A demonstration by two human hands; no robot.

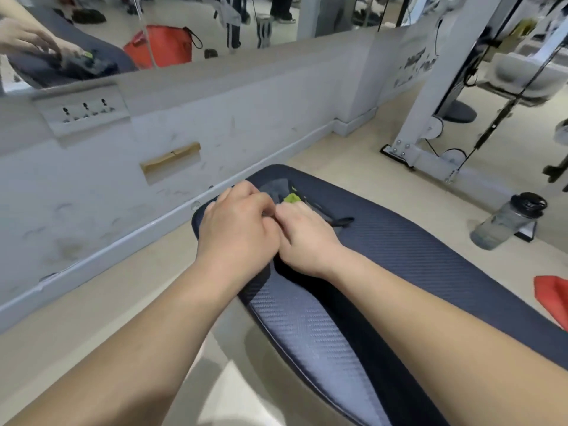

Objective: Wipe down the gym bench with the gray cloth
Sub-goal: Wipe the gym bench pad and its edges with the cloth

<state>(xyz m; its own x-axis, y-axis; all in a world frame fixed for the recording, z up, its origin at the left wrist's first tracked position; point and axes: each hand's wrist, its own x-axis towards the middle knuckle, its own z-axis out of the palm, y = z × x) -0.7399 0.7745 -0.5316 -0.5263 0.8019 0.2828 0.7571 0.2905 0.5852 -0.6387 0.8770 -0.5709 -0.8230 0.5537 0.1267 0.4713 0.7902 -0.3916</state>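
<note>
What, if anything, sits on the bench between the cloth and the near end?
Nothing visible. The left hand and right hand hold the cloth at the far end of the bench; the rest is bare. The bottle stands on the floor.

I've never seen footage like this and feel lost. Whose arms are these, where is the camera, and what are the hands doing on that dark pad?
There is no machine here. A person wears one camera on the head, and it looks down at their own bare arms. The left hand and right hand meet at the far end of a dark padded gym bench. Both grip a gray cloth with a green tag, bunched on the pad. A water bottle sits on the floor to the right, and a wall mirror reflects the hands.
</note>
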